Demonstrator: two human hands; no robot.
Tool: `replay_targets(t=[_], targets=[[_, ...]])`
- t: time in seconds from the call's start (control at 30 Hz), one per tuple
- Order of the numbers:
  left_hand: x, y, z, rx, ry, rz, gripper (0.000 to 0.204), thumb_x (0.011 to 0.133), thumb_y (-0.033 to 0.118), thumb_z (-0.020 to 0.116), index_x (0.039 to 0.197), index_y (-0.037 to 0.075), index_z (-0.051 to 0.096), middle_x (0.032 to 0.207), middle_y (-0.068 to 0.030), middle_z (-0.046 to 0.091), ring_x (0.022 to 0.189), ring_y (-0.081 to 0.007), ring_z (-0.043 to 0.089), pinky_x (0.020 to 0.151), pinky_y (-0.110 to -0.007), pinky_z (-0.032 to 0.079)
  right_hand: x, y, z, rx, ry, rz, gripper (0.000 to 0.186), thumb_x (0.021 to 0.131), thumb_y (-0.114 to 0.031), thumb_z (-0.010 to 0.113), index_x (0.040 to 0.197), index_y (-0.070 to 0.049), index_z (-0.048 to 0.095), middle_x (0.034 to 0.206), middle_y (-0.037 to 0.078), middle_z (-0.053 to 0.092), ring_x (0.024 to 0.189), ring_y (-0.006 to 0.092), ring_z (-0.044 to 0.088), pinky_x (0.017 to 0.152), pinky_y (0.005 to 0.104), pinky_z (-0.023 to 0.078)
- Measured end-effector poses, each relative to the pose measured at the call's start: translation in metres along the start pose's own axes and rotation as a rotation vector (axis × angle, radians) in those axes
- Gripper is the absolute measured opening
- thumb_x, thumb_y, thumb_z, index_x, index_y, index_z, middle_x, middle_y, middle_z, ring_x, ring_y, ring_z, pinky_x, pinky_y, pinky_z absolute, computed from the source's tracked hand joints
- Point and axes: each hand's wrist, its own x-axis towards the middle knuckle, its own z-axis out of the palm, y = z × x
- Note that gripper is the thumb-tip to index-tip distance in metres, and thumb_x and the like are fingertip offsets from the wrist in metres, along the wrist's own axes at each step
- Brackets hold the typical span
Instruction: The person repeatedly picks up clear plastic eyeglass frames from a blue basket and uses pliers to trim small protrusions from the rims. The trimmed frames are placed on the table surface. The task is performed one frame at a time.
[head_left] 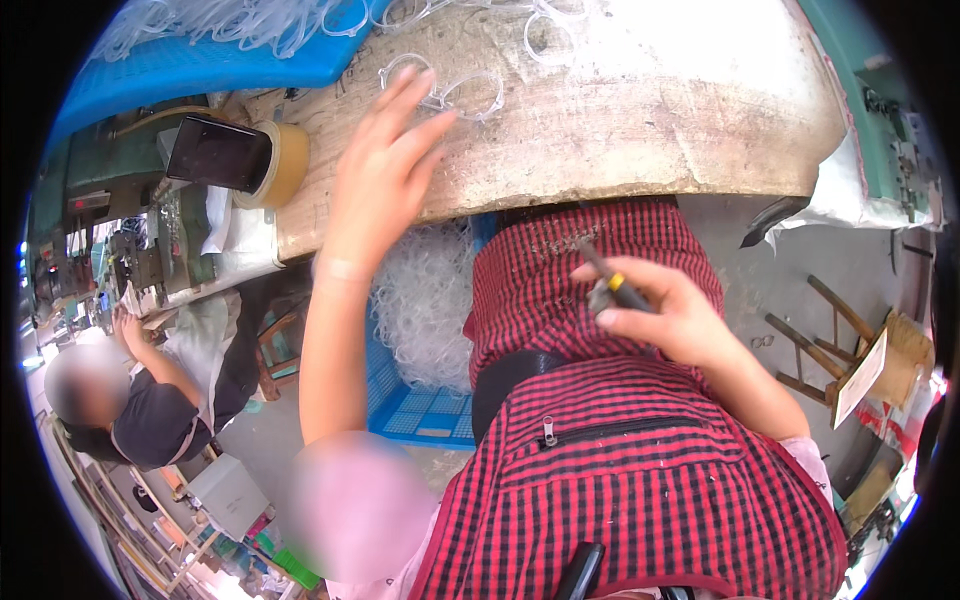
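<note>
My left hand reaches over the worktable, fingers stretched out and apart. Its fingertips are over one side of a clear plastic eyeglass frame; whether they touch it I cannot tell. Above my lap, my right hand is closed around a small hand tool with a black and yellow handle. The tool's dark metal end points up and to the left; its exact kind is unclear. More clear frames lie at the table's far side.
A blue basket heaped with clear frames stands far left. Beside it are a tape roll and a phone. Another blue basket of clear pieces sits below the table edge. A wooden stool is right; a co-worker sits left.
</note>
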Motion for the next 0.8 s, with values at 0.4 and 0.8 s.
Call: replay_targets(t=[0.4, 0.8], targets=[[0.012, 0.054, -0.026, -2.561, -0.015, -0.359, 0.061, 0.107, 0.049, 0.042, 0.145, 0.001, 0.045, 0.091, -0.0104, 0.061, 0.089, -0.0204, 0.057, 0.086, -0.035, 0.047, -0.015, -0.004, -0.012, -0.745, 0.429, -0.506, 0.046, 0.070, -0.010, 0.081, 0.115, -0.009, 0.071, 0.103, 0.007, 0.067, 0.090, 0.0260, 0.065, 0.078, 0.0346, 0.051], [0.013, 0.106, -0.035, -2.109, 0.058, -0.756, 0.070, 0.105, 0.055, 0.039, 0.144, -0.003, 0.044, 0.092, -0.0115, 0.061, 0.089, -0.0211, 0.057, 0.086, -0.036, 0.047, 0.011, -0.070, -0.014, -1.448, 0.290, -1.009, 0.060, 0.058, -0.024, 0.079, 0.118, -0.024, 0.073, 0.105, 0.003, 0.063, 0.077, 0.0243, 0.055, 0.062, 0.0351, 0.046]])
